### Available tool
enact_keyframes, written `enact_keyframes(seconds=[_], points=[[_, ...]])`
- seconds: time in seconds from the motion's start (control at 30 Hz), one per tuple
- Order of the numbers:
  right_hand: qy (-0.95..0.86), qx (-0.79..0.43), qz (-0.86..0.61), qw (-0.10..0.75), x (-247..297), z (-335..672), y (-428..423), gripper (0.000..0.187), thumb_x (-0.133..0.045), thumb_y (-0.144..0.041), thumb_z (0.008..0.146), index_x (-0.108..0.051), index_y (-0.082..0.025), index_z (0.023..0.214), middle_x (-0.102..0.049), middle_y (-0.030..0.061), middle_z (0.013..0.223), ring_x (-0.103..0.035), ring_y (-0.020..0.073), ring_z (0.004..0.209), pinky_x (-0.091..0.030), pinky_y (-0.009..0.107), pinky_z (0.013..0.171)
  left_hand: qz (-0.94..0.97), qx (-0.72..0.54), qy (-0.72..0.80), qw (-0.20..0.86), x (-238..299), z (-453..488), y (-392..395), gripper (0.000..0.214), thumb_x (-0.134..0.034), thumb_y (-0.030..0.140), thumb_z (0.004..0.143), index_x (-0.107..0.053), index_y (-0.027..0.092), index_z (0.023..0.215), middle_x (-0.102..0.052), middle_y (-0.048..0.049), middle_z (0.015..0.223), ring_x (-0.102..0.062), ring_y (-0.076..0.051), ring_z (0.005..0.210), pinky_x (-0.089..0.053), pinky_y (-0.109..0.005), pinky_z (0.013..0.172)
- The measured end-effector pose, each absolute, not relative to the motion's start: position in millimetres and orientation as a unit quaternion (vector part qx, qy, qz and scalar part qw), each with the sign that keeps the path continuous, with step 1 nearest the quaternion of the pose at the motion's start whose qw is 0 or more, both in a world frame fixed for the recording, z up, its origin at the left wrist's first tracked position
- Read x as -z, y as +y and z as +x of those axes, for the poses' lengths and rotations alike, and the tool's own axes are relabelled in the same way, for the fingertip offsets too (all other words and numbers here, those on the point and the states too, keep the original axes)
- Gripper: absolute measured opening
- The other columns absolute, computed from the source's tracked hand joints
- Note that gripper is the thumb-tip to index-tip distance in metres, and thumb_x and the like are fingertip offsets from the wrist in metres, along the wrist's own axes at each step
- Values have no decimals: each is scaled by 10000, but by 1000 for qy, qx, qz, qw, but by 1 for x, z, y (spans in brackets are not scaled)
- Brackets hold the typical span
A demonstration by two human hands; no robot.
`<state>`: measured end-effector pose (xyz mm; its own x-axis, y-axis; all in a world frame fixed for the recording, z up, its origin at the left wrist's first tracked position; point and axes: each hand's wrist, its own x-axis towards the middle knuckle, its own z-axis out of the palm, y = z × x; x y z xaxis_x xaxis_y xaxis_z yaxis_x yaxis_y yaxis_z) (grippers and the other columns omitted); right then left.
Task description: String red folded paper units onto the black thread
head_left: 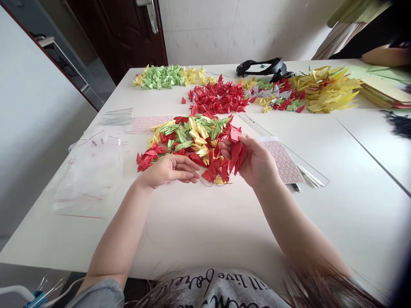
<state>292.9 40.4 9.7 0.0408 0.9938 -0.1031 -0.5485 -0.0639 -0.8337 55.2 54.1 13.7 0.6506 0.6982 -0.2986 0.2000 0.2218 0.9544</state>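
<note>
My right hand (255,160) is closed on a bunch of red folded-paper cranes (236,152), held just above the table. To its left, my left hand (175,170) hovers low with thumb and fingers drawn together. Whatever may be between those fingertips is too small to make out. A thin dark thread (207,184) curls on the table close to them. Behind both hands lies a heap of strung paper cranes (195,136) in red, green and yellow, partly hidden by my hands.
Further back are loose red cranes (218,96), green cranes (162,77), yellow cranes (327,87) and a black strap (261,67). A clear ruler (282,147) and label sheet (282,160) lie right, plastic bags (91,171) left. Another person's arm (385,55) rests at far right.
</note>
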Motion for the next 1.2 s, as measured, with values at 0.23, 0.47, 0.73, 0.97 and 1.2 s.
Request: enact_keyframes(seconds=[0.23,0.47,0.73,0.97,1.2], points=[[-304,-659,-360,586,-11,283,31,108,-640,-259,785,-591,-166,807,-700,53,796,-704,174,769,-608,266,680,705,-238,445,498,5,69,54,664,-798,345,694,-527,225,1288,-494,-124,1432,-521,-303,1264,-459,-454,1032],[-334,-661,-340,579,-18,286,27,149,-632,-299,792,-577,-189,876,-717,71,913,-709,220,885,-622,317,684,720,-224,382,534,22,97,43,476,-720,365,778,-601,177,1199,-607,-125,1300,-563,-293,1210,-461,-419,1011],[-390,-623,-323,597,-25,297,25,173,-592,-345,816,-574,-198,907,-705,76,1010,-690,228,992,-619,348,763,569,-251,298,724,11,98,38,412,-775,339,768,-659,175,1128,-716,-115,1095,-701,-208,956,-550,-297,811],[-358,-635,-327,601,-29,297,22,150,-619,-326,761,-559,-203,824,-688,61,911,-692,218,917,-614,346,769,477,-345,365,721,6,100,41,530,-673,652,751,-682,123,776,-716,-86,744,-674,-163,628,-554,-264,597],[-362,-690,-354,517,-28,292,23,127,-636,-257,688,-525,-196,704,-650,65,812,-653,204,789,-581,357,718,427,-541,452,566,13,83,59,372,-827,501,650,-710,165,756,-685,-10,693,-635,-105,635,-508,-199,601]])
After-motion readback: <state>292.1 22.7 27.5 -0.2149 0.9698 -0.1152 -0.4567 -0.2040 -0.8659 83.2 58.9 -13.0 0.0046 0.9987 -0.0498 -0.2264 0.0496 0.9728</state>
